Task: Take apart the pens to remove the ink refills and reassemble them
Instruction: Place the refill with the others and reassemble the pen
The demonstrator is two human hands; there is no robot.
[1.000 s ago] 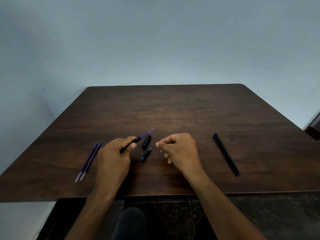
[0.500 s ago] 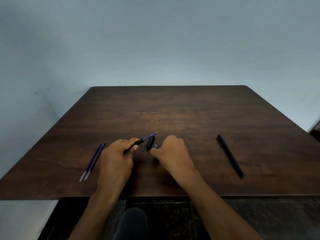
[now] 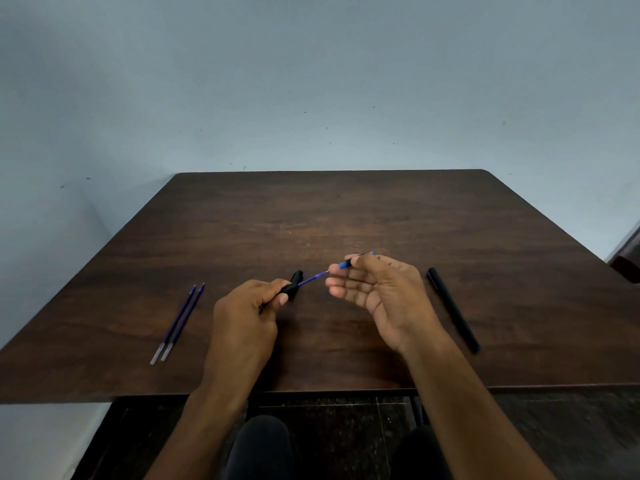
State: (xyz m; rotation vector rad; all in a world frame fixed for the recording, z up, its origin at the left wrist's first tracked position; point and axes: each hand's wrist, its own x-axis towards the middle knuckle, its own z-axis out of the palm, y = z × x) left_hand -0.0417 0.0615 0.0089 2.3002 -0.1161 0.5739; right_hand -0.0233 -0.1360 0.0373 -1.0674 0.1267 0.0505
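Over the middle of the tabletop near its front edge, the left hand (image 3: 242, 317) grips the pen (image 3: 290, 289) and the right hand (image 3: 377, 292) pinches the tip piece (image 3: 345, 264), which should slide straight over the refill (image 3: 311, 279), then twist on gently.

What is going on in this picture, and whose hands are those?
A person wears a camera on the head, so you look down at that person's own two hands. The left hand grips a black pen body with a blue refill sticking out. The right hand pinches a small blue tip piece near the refill's point. A black cap lies just behind the pen body. On the brown table lie two spare refills to the left and a whole black pen to the right.
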